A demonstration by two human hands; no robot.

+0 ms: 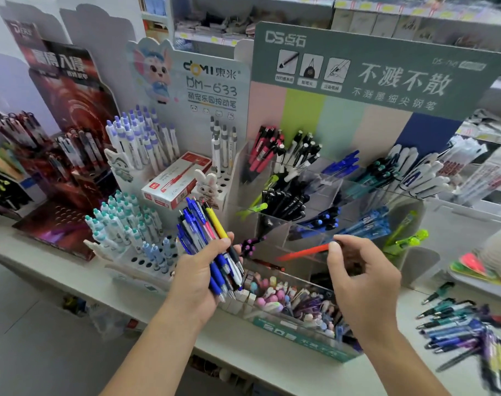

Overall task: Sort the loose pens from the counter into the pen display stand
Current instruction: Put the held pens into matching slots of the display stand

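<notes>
One head-worn wide-angle view looks forward and down, close over the desk; both hands sit at lower centre, the stand fills mid-frame, shelves along the top.

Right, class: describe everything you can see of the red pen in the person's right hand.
The slim red plastic pen looks plain and one colour, slightly blurred. The right hand pinches one end between thumb and fingertips; the other end points left and slightly down. It lies nearly level over the lower compartments of the clear acrylic pen display stand. Whether it touches the stand is unclear. Its tip and clip cannot be made out.
</notes>
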